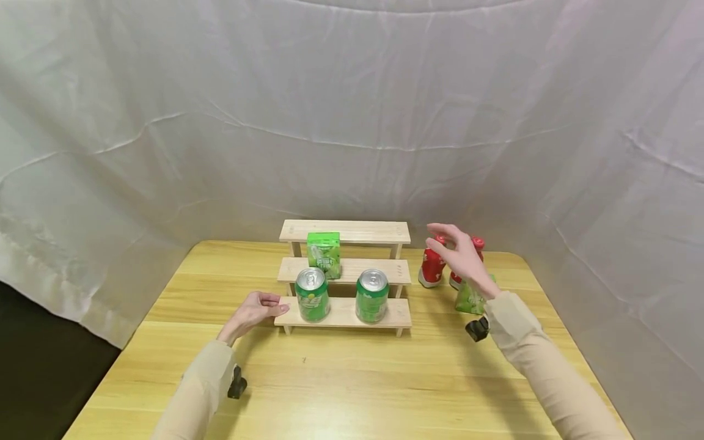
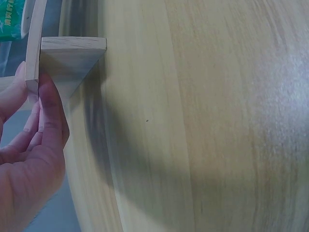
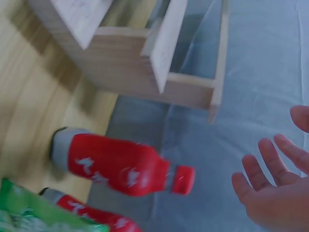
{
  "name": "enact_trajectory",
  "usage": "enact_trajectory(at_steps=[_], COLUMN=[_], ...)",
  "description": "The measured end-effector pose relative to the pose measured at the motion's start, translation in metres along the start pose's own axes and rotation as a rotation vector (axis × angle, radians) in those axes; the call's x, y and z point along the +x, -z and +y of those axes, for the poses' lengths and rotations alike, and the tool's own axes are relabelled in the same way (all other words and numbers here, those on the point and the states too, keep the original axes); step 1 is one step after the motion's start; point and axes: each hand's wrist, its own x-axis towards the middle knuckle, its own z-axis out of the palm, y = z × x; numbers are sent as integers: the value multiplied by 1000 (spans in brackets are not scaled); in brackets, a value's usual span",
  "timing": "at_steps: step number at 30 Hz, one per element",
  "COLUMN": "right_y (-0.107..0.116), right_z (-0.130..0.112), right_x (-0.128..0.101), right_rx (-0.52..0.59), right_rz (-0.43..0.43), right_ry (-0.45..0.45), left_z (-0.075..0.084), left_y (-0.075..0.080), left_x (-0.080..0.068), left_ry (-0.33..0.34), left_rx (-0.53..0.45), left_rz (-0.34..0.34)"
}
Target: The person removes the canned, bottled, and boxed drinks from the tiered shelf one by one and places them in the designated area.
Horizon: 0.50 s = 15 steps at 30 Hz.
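A three-tier wooden display shelf stands on the table. My left hand pinches the left end of its lowest board, thumb on top and fingers beneath, as the left wrist view shows. Two green soda cans stand on that board. A green drink carton is on the middle tier, toward the left. To the right of the shelf, my right hand is in the air over two red bottles, fingers spread apart and holding nothing.
A green pack sits in front of the red bottles, partly hidden under the right wrist. Grey cloth hangs behind and beside the wooden table.
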Motion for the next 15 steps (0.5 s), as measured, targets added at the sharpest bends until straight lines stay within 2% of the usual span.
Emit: enact_trajectory(at_steps=[9, 15], right_y=[-12, -27], right_z=[-35, -60], right_x=[28, 42], right_rx=[82, 99], right_rz=[-212, -308], right_ry=[0, 31], left_z=[4, 4], left_y=[2, 5], left_x=[-3, -6], left_ry=[-1, -74], left_rx=[-3, -13], left_rz=[-7, -42])
